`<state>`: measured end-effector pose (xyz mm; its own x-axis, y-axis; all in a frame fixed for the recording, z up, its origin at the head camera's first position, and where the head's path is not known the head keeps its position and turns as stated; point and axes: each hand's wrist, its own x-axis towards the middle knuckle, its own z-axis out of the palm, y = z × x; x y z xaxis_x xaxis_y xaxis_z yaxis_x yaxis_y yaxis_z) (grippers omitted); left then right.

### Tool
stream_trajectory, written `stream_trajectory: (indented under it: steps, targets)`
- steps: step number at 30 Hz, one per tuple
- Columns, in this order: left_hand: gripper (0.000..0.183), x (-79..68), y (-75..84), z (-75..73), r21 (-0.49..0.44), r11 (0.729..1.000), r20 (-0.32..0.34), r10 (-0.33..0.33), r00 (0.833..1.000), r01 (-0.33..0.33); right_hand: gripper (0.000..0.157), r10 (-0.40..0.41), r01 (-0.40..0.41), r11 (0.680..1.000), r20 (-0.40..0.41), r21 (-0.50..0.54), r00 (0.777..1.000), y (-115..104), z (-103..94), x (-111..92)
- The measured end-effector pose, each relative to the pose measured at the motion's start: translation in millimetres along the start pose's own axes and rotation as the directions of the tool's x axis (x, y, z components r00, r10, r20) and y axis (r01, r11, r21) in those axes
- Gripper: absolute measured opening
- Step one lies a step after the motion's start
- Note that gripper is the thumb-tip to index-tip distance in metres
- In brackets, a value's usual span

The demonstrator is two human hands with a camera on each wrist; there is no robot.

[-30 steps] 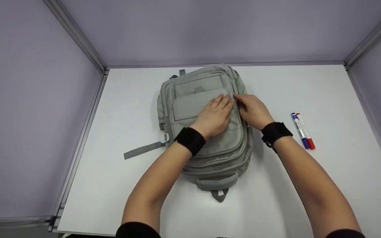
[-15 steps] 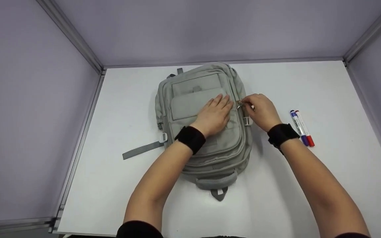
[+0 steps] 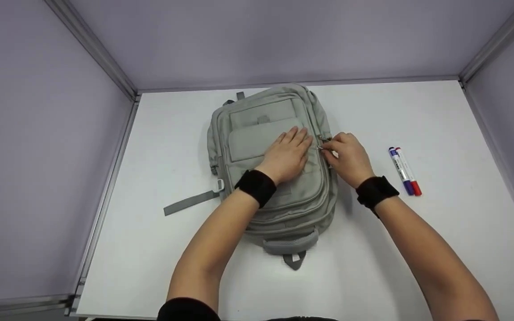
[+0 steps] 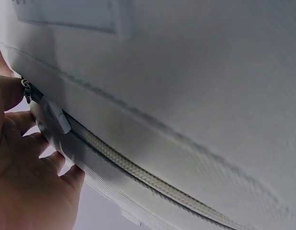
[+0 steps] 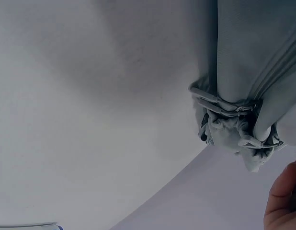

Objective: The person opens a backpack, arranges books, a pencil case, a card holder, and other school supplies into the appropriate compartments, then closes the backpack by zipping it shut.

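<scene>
A grey-green backpack point(image 3: 261, 140) lies on the white table, its padded top handle point(image 3: 290, 244) toward me. Fingers spread, my left hand point(image 3: 285, 156) rests flat on the front pocket. My right hand point(image 3: 348, 158) is at the bag's right side, thumb and forefinger pinching a small metal zip pull point(image 3: 321, 148). In the left wrist view, fingertips meet the zip slider point(image 4: 26, 90) at one end of a long zip track point(image 4: 133, 167). The right wrist view catches only part of a finger point(image 5: 283, 189) beside the bag's side straps point(image 5: 224, 105).
A blue marker point(image 3: 400, 171) and a red marker point(image 3: 408, 171) lie side by side to the right of the bag. A loose grey strap point(image 3: 190, 203) stretches out left of it. Pale panels point(image 3: 283, 40) enclose the table at the back and sides.
My right hand drew back from the bag's side, then came in again slightly nearer to me, with the zip pull now at its fingertips. The left hand has stayed flat on the pocket.
</scene>
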<state>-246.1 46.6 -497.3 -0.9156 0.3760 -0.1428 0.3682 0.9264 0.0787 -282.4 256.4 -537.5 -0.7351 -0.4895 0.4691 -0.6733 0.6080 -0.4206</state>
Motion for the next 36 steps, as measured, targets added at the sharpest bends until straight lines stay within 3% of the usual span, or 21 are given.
stream_trajectory:
  steps: [9, 20, 27, 36]
  targets:
    - [0.055, 0.9, -1.1, -1.1, 0.017, 1.000, 0.000, -0.008, 1.000, 0.008, 0.007, 0.037, -0.039, 0.998, -0.039, -0.040, 0.999, -9.1, -2.3, -11.4]
    - [0.054, 2.2, 4.2, 0.6, 0.043, 0.999, 0.008, -0.009, 1.000, 0.009, 0.006, 0.021, -0.024, 0.997, -0.044, -0.071, 0.999, -22.5, -10.0, -38.1]
    - [0.053, 4.6, 5.8, -1.7, 0.048, 0.998, 0.021, -0.029, 0.999, 0.028, 0.005, 0.044, -0.044, 0.995, -0.002, -0.089, 0.999, -40.4, -21.2, -56.6]
    - [0.053, 5.5, 7.3, -1.4, 0.069, 0.997, 0.022, -0.035, 0.999, 0.034, 0.007, 0.077, -0.075, 0.996, 0.047, -0.041, 0.996, -67.7, -24.0, -79.9]
